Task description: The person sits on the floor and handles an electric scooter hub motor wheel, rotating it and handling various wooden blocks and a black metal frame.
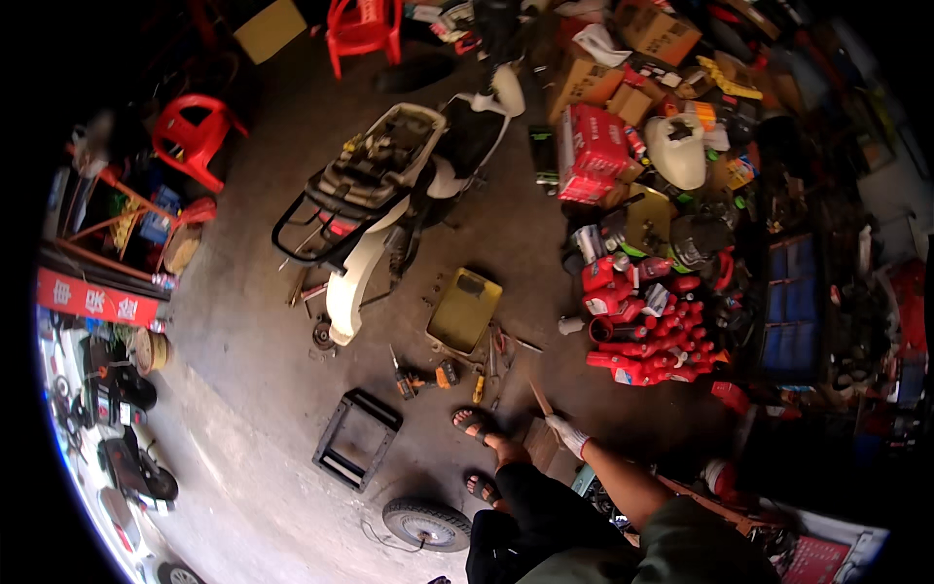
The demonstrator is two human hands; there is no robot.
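My right hand point(567, 434), in a whitish work glove, reaches out at the lower right with its fingers closed. From it a thin light-brown stick, wooden-looking point(539, 395), points up and to the left; its kind is too small to tell. Just beside the hand is a brown box or board point(540, 444). Nearest on the floor are a yellow-handled tool point(478, 388), an orange-and-black cordless drill point(402, 378) and some hand tools point(496, 348). My left hand does not show.
A partly stripped scooter point(379, 185) stands mid-floor, near a yellow tray point(465, 311). Closer by lie a black metal frame point(357, 440) and a wheel point(426, 524). Red bottles point(652, 341) and cartons point(592, 151) crowd the right. Red plastic chairs point(195, 141) stand farther back.
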